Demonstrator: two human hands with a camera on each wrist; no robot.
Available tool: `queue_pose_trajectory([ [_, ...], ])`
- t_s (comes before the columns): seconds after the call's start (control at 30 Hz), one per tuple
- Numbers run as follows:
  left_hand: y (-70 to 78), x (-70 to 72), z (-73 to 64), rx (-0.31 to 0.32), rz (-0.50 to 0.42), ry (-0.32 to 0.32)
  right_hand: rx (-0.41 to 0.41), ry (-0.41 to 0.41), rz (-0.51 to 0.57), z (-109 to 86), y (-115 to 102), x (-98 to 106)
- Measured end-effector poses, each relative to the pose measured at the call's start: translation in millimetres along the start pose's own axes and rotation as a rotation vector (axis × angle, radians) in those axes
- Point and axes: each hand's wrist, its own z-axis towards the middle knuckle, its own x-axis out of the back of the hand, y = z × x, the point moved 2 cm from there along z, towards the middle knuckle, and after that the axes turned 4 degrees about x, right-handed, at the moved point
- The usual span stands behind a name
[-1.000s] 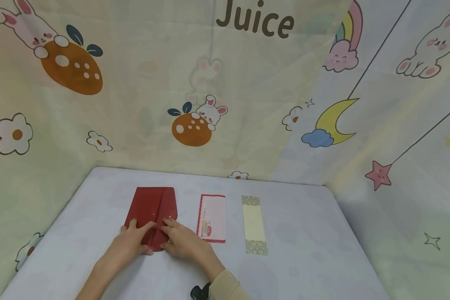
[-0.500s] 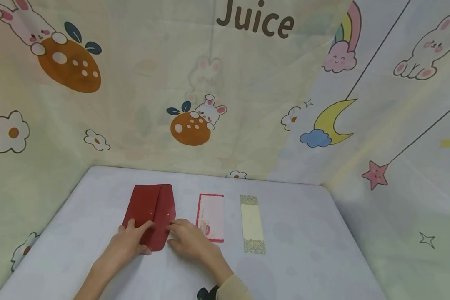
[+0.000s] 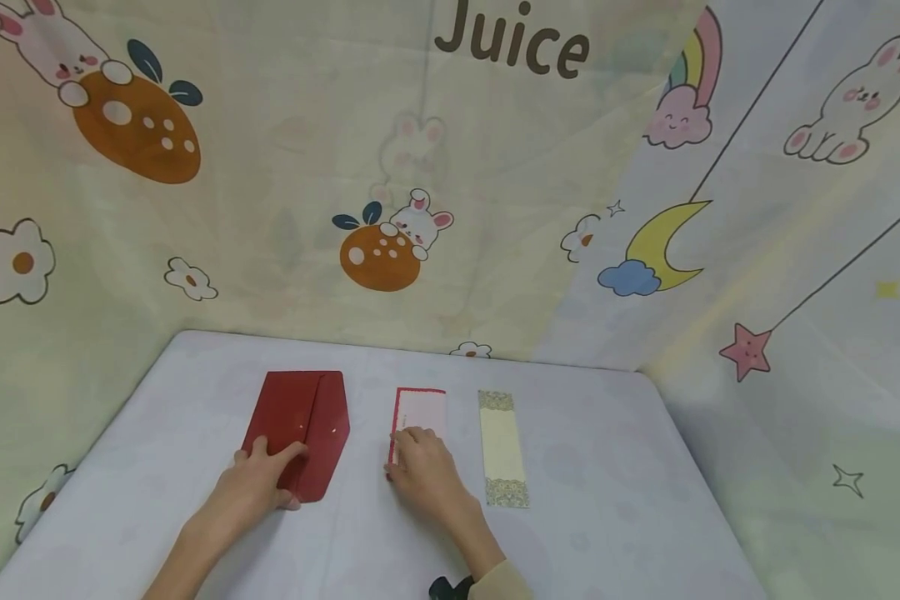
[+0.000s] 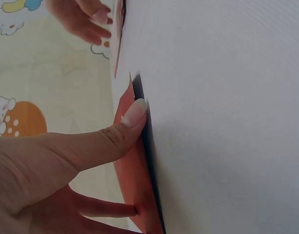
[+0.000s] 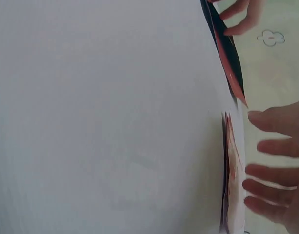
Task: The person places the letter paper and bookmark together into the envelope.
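A red envelope [image 3: 326,442] with a flap seam down its right part lies on the left side of the table. My left hand [image 3: 251,483] rests on its near left part, the fingers spread. In the left wrist view the thumb lies straight along the edge of the envelope [image 4: 132,180]. To the right is a pink-white card [image 3: 423,408] with a red border, partly covered by my right hand [image 3: 431,475]. The right wrist view shows that hand's fingers spread beside the card [image 5: 233,185], which looks layered; contact cannot be made out.
A cream strip [image 3: 502,446] with patterned ends lies right of the card. The white table [image 3: 607,500] backs onto a printed cloth [image 3: 270,217] with rabbits and fruit. A dark object [image 3: 450,588] sits at my right wrist.
My right hand has left the red envelope's right edge and moved right, over the card. The left hand stays on the envelope. The envelope's flap side lies uncovered.
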Motion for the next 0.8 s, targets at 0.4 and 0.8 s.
queue_pose_trajectory([
  [0.4, -2.0, 4.2, 1.0, 0.024, -0.028, -0.031, -0.378, 0.11, -0.034, -1.9, 18.2, -2.4],
  [0.8, -2.0, 4.7, 0.4, 0.02, -0.025, -0.022, -0.467, 0.056, 0.078, 1.0, 27.5, -3.6],
])
